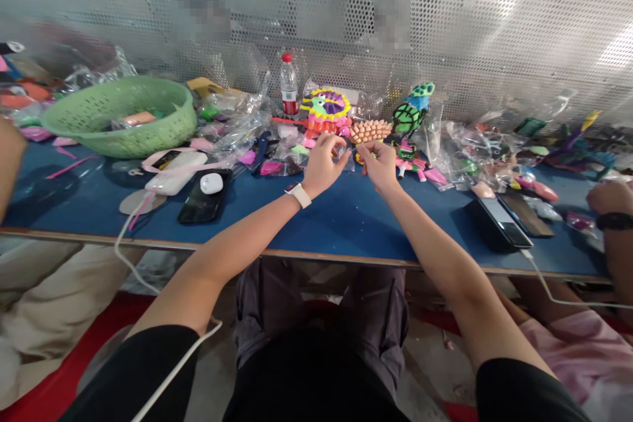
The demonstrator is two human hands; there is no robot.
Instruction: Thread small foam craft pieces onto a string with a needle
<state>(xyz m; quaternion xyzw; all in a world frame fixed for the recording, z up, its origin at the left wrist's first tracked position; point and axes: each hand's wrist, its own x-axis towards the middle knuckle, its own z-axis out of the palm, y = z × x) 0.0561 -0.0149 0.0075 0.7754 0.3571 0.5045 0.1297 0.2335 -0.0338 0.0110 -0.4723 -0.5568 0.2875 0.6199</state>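
My left hand, with a pale watch on its wrist, is curled with thumb and fingertips close together around a bit of clear plastic. Just to its right, my right hand is closed in a pinch; what lies between its fingertips is too small to make out. Beyond the hands stand a colourful clay figure with a yellow frilled edge, a peach spiky clay piece and a green-and-black clay figure. A green-faced clay figure with pink parts lies beside my right hand.
A green basket stands left, a red-capped bottle at the back. A black phone with a white mouse-like case and a dark device with a cable lie near the front edge. Another person's hand is far right.
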